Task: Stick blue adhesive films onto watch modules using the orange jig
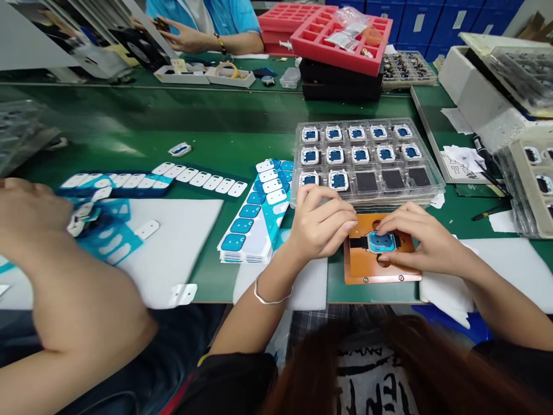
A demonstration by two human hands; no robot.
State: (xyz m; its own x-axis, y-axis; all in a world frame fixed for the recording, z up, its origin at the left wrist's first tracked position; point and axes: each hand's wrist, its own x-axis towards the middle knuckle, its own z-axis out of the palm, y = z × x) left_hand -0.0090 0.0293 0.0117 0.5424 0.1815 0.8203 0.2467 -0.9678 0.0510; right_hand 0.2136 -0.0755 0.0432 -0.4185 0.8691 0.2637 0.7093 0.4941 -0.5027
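Observation:
A watch case (381,242) with a blue film on its face sits in the orange fixture plate (359,273). My right hand (417,237) grips it, the thumb at its lower edge and the fingers at its upper edge. Left of the plate hovers my left hand (322,223), its fingers curled and pressed together; anything between them is hidden. Just behind both hands stands a clear plastic tray (367,199) with watch cases in most of its pockets. To the left lies a stack of blue-and-white sticker sheets (253,222).
A co-worker's arm (82,282) rests at the left over peeled film pieces (112,230) on a white foam sheet (185,230). Red trays (341,40) are piled at the back. Other trays (529,178) stand at the right. Another person's hands (185,37) work across the bench.

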